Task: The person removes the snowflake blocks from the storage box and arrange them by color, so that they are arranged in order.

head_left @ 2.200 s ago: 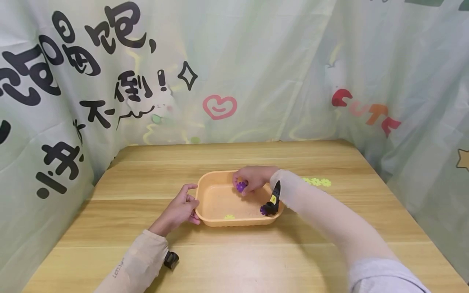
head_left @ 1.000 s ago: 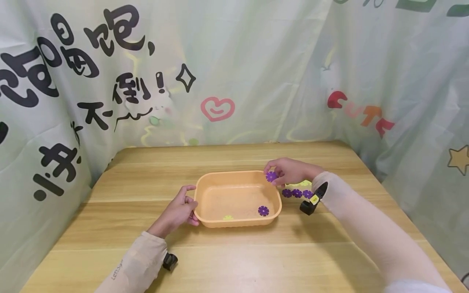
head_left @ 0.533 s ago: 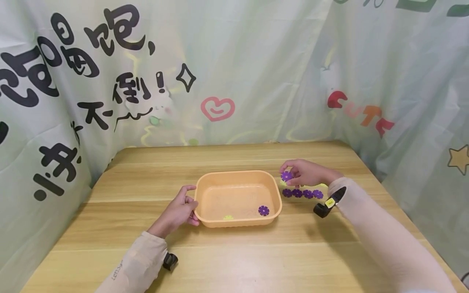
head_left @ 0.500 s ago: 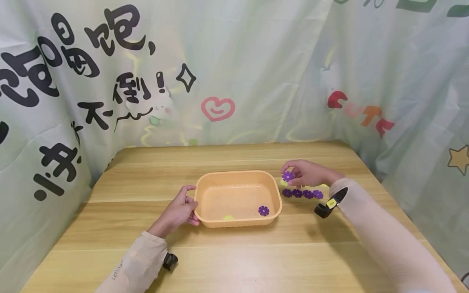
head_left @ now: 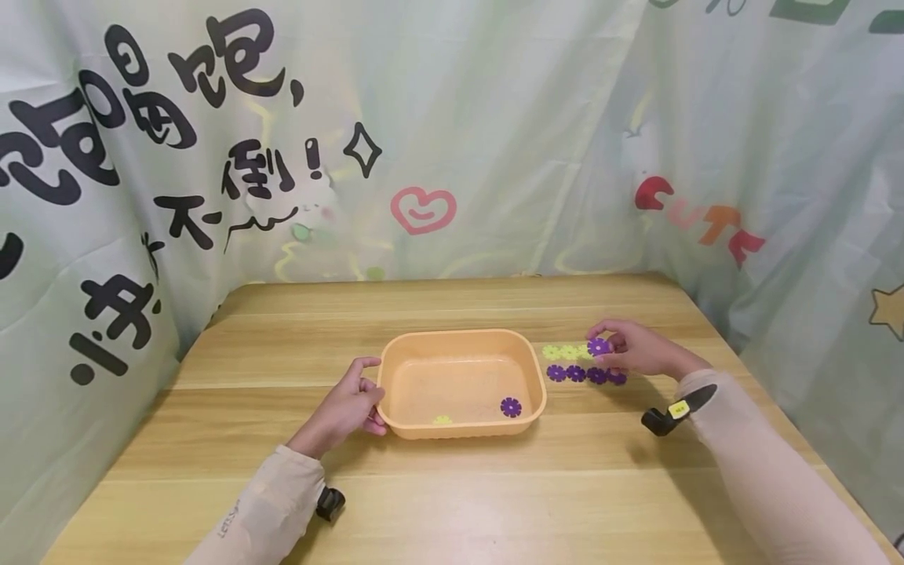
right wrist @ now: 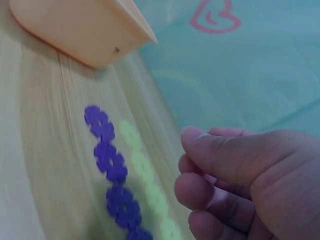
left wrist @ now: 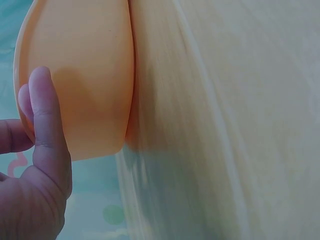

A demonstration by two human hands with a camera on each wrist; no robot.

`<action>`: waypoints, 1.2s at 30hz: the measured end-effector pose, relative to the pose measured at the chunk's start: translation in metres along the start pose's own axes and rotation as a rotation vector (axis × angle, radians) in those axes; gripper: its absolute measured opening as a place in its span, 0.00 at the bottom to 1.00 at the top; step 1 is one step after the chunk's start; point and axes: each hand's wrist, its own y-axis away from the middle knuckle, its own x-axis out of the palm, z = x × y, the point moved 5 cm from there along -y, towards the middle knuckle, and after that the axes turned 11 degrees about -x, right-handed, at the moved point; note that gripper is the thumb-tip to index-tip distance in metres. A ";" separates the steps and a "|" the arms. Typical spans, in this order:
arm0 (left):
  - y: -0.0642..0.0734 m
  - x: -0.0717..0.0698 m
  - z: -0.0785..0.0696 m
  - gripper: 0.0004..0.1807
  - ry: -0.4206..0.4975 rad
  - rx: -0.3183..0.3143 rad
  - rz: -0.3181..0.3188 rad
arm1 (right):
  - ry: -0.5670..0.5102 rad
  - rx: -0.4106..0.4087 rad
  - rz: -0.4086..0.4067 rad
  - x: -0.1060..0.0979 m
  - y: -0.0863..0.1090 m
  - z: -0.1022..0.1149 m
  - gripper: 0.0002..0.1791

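My right hand (head_left: 641, 350) pinches a purple snowflake disc (head_left: 597, 347), flat and notched like a flower, over the right part of a row of yellow snowflake discs (head_left: 568, 352). Just in front of that row lies a row of purple snowflake discs (head_left: 576, 373), its right end partly behind the hand. In the right wrist view the hand (right wrist: 240, 180) shows, but the pinched disc is hidden. My left hand (head_left: 346, 404) grips the left rim of an orange plastic tray (head_left: 438, 384), fingers on its wall in the left wrist view. Inside the tray lie a purple disc (head_left: 511, 406) and a yellow disc (head_left: 442, 420).
The wooden table (head_left: 459, 502) extends in front of the tray and to both sides. Printed fabric (head_left: 523, 157) hangs behind the table and along its left and right edges.
My right hand has taken the purple disc out of the tray and carried it rightward past the tray's rim to the rows. The left hand still holds the tray, which has not visibly moved.
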 end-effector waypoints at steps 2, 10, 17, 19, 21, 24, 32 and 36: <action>0.000 0.000 0.000 0.29 0.001 0.001 0.002 | -0.006 0.019 -0.025 -0.001 0.006 -0.007 0.22; -0.001 0.000 0.001 0.29 0.003 0.002 0.009 | -0.013 0.055 -0.086 -0.005 0.025 -0.028 0.22; 0.000 0.000 0.000 0.29 -0.001 0.007 0.007 | -0.096 0.108 -0.118 -0.003 0.038 -0.043 0.23; 0.000 -0.001 0.001 0.29 -0.005 0.007 0.008 | -0.108 0.125 -0.128 -0.002 0.042 -0.047 0.23; 0.001 -0.001 0.003 0.29 -0.009 -0.001 0.010 | -0.108 0.141 -0.127 0.001 0.045 -0.050 0.23; 0.001 -0.001 0.005 0.30 -0.010 -0.011 0.013 | -0.103 0.167 -0.129 0.005 0.048 -0.057 0.23; 0.001 -0.001 0.001 0.30 -0.004 0.000 0.006 | -0.063 0.167 -0.134 0.003 0.052 -0.062 0.23; 0.001 -0.001 0.000 0.29 -0.012 -0.001 0.004 | -0.050 0.188 -0.135 0.002 0.054 -0.061 0.23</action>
